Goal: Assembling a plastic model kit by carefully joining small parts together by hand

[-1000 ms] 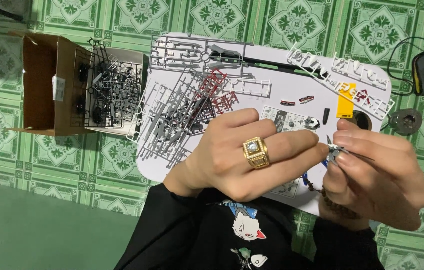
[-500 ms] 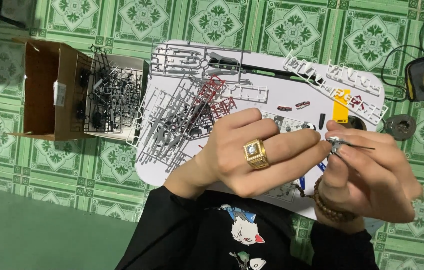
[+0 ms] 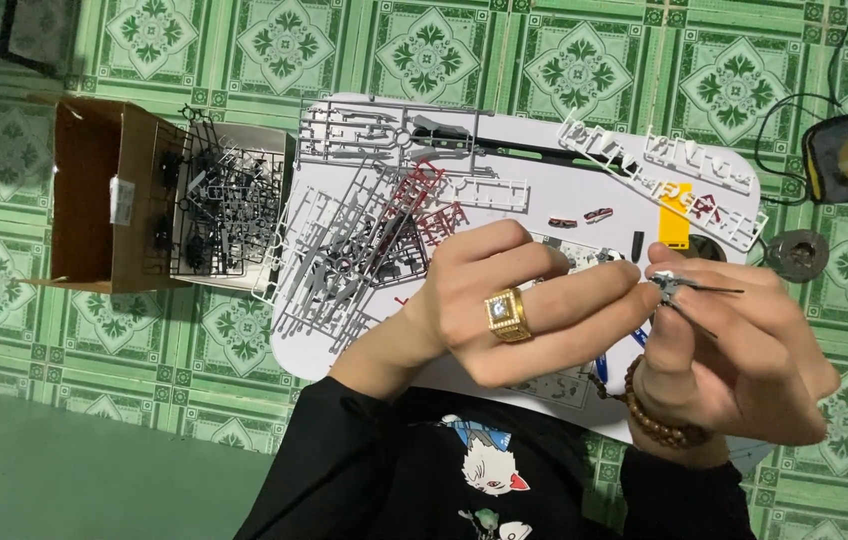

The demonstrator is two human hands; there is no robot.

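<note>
My hands pinch a tiny grey model part over a white work board.

Left hand (image 3: pixel 519 310) and right hand (image 3: pixel 734 360) fingertips close on the grey part (image 3: pixel 666 284) — right also grips tweezers (image 3: pixel 709 291) — above plastic sprues (image 3: pixel 364 240).

Left half of the white rectangular work board (image 3: pixel 584 200) crowded: grey and dark red plastic part frames (image 3: pixel 364 240) overlapping, no bare patch. Board's far edge taken by a long white plastic part frame (image 3: pixel 664 165) and a yellow plastic piece (image 3: pixel 674 215). Bare white strip mid-board, around two small dark red parts (image 3: pixel 579 218). Open brown cardboard box (image 3: pixel 84 205) blocks the left flank. Green patterned floor tiles (image 3: pixel 94 350) below the box lie open. Round grey tape roll (image 3: pixel 796 254) sits just off the right edge.
</note>
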